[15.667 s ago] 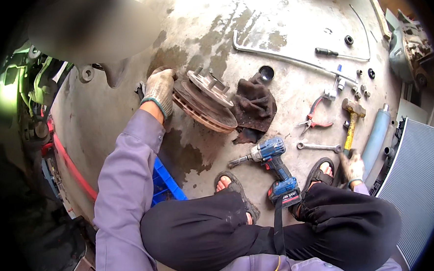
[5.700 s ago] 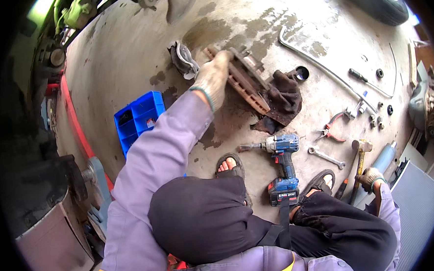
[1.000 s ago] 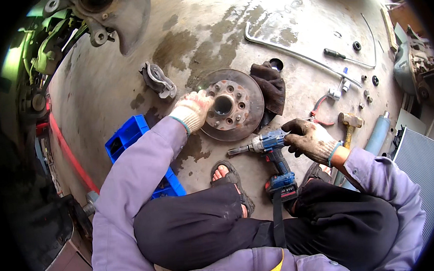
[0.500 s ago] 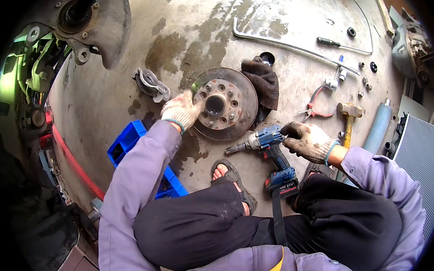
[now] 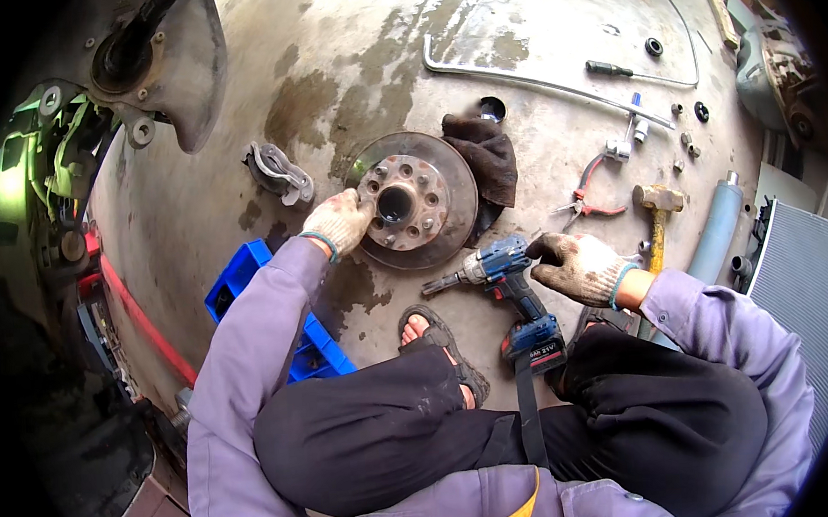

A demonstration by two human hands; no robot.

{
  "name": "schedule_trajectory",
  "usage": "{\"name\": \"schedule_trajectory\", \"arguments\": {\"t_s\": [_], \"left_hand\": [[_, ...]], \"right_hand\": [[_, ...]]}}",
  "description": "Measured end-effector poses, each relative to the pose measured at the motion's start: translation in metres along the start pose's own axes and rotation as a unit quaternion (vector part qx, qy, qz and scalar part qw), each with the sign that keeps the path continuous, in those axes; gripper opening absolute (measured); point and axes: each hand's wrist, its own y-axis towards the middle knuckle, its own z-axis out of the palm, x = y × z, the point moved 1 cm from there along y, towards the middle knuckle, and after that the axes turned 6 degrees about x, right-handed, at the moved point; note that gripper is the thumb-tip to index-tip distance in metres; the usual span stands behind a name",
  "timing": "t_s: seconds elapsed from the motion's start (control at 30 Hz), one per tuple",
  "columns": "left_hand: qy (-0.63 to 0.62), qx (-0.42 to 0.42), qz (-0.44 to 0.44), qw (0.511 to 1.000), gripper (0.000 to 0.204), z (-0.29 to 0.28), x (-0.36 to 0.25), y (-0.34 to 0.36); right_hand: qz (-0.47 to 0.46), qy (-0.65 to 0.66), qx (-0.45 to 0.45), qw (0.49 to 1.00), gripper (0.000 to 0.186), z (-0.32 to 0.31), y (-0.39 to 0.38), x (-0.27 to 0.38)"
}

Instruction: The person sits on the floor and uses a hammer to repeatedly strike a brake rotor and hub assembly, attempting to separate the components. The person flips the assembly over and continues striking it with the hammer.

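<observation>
A rusty brake disc (image 5: pixel 450 202) with studs and a central bore lies face up on the concrete. My left hand (image 5: pixel 336 223), in a stained knit glove, has its fingers closed at the disc’s left edge. A crumpled dark rag (image 5: pixel 486 152) touches the disc’s upper right. My right hand (image 5: pixel 575 267), gloved and blackened at the fingertips, is curled just right of the blue cordless impact wrench (image 5: pixel 520 309); whether anything is inside those fingers is hidden. The wrench lies between my sandalled feet, its socket pointing left.
Around me are a blue parts tray (image 5: pixel 311 347), metal bracket (image 5: pixel 283 176), long bent bar (image 5: pixel 545 83), pliers (image 5: pixel 589 198), hammer (image 5: pixel 657 199), blue cylinder (image 5: pixel 712 224) and radiator (image 5: pixel 796 304). A vehicle’s suspension (image 5: pixel 156 66) overhangs the upper left.
The disc, tilted in my left hand earlier, now lies flat. My right hand has moved from near the hammer’s handle to beside the impact wrench. The view has shifted slightly.
</observation>
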Motion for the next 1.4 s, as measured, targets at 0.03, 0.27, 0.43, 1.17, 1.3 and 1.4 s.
{"name": "schedule_trajectory", "arguments": {"t_s": [0.03, 0.27, 0.43, 1.17, 1.3, 1.4], "left_hand": [[0.014, -0.011, -0.005, 1.0, 0.037, -0.014, -0.025, -0.011], [-0.269, -0.036, -0.05, 0.961, 0.032, -0.018, -0.031, -0.015], [-0.544, 0.119, -0.099, 0.825, 0.028, -0.014, -0.016, -0.003], [-0.576, 0.099, -0.206, 0.785, 0.031, -0.087, -0.094, -0.139], [-0.642, 0.083, -0.241, 0.723, 0.022, -0.098, -0.11, -0.173], [-0.675, 0.06, -0.242, 0.695, 0.018, -0.104, -0.123, -0.185]], "right_hand": [[0.002, 0.003, -0.003, 1.0, 0.045, 0.0, -0.002, -0.004], [0.021, -0.028, -0.014, 0.999, 0.044, -0.009, -0.007, -0.022], [0.027, 0.037, -0.054, 0.998, 0.046, -0.022, -0.004, -0.031], [0.206, -0.249, -0.451, 0.832, 0.041, 0.032, -0.1, -0.253], [0.178, 0.013, -0.366, 0.913, 0.035, -0.044, -0.098, -0.181], [-0.035, 0.001, -0.522, 0.852, 0.034, -0.082, -0.08, -0.091]]}}
